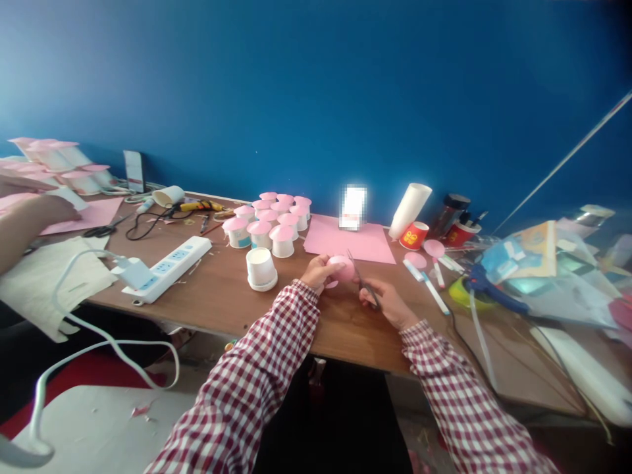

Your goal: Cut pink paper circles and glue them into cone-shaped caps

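Note:
Over the table's front middle, my left hand [317, 271] pinches a round piece of pink paper [342, 268] between thumb and fingers. My right hand [385, 301] is closed round a pair of dark scissors [368, 289], with the blades at the right edge of the pink paper. Left of my left hand stands a white paper cup [261, 266] in a white lid or dish. Behind it are several white cups topped with pink discs [267, 216]. A pink sheet [345, 240] lies just beyond my hands.
A white power strip [170, 270] and a yellow tool [201, 206] lie to the left, near another person's arms [37, 210]. To the right are red cups [413, 235], markers [434, 293], a blue-handled glue gun [496, 289] and plastic bags [567, 276]. A phone [353, 208] leans at the wall.

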`<state>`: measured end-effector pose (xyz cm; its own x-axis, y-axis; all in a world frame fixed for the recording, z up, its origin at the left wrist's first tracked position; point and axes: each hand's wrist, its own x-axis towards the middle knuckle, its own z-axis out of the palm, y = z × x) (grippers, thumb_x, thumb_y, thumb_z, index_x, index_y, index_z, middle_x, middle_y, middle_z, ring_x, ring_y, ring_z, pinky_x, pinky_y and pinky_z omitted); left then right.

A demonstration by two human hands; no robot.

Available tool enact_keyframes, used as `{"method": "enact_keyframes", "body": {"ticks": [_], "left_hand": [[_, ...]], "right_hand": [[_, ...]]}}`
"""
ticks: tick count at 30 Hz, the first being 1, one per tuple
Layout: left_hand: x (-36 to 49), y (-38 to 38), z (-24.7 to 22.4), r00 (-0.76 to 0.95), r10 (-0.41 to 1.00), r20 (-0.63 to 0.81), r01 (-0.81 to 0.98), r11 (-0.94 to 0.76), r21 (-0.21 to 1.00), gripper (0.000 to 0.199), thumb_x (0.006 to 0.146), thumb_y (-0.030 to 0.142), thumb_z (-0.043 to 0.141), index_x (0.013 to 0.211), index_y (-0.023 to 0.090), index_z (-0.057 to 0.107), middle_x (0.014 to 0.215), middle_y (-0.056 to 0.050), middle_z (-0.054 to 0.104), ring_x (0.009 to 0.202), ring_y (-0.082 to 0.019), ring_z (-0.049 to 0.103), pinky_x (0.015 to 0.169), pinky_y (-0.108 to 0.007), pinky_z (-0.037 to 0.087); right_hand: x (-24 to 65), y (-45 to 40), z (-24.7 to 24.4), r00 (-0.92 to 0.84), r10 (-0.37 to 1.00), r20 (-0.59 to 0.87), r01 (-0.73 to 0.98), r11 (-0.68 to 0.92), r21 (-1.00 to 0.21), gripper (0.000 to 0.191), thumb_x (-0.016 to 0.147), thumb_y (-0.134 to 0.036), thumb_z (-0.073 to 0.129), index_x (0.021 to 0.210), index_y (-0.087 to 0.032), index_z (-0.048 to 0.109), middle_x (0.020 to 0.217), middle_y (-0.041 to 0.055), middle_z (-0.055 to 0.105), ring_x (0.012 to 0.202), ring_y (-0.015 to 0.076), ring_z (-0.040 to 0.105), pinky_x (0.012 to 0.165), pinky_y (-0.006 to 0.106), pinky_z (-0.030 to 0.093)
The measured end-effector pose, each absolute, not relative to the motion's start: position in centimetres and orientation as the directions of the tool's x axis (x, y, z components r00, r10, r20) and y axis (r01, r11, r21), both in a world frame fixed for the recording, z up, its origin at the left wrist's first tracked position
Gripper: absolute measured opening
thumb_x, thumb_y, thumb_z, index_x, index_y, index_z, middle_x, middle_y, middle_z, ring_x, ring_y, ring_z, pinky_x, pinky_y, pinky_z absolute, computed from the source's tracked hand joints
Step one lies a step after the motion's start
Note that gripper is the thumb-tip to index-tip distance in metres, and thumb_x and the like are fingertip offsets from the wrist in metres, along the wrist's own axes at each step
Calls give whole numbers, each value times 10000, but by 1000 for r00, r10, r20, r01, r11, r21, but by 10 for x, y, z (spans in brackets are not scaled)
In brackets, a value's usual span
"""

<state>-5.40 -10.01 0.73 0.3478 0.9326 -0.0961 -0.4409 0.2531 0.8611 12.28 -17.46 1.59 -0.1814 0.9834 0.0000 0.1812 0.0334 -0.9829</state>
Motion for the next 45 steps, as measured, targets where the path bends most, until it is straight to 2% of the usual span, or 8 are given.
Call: {"method": "enact_keyframes", "body": {"ticks": [8, 22, 28, 45], "left_hand": [[-53, -100, 7, 354, 934, -50, -441, 214, 872, 427, 534, 296, 803, 876, 133, 606, 722, -33, 610, 559, -110, 574, 419, -162, 402], [-54, -98, 5, 369, 929, -44, -406, 203, 891, 451, 558, 318, 790, 933, 147, 607, 777, -43, 612, 572, -109, 580, 410, -152, 397], [-55, -96, 1, 368, 929, -45, -375, 192, 907, 464, 570, 328, 781, 964, 158, 606, 859, -58, 615, 649, -133, 604, 434, -155, 420], [-56, -94, -1, 360, 930, -73, -321, 197, 927, 489, 572, 367, 772, 992, 182, 603, 889, -50, 612, 676, -137, 605, 464, -174, 443]], "right_hand": [[124, -173, 14, -198, 980, 19, 188, 56, -981, 463, 724, -406, 621, 1105, -142, 614, 664, -9, 548, 586, 101, 493, 559, 242, 421], [122, -176, 19, -195, 981, -2, 163, 30, -986, 460, 702, -392, 645, 1084, -138, 626, 666, -14, 539, 587, 95, 483, 560, 239, 412], [123, -175, 18, -194, 981, -12, 153, 18, -988, 475, 699, -398, 648, 1089, -129, 617, 661, -11, 530, 582, 96, 474, 537, 233, 393], [122, -176, 18, -204, 979, -29, 141, 0, -990, 440, 688, -339, 656, 1067, -118, 620, 659, -17, 523, 569, 86, 465, 523, 230, 373]]}}
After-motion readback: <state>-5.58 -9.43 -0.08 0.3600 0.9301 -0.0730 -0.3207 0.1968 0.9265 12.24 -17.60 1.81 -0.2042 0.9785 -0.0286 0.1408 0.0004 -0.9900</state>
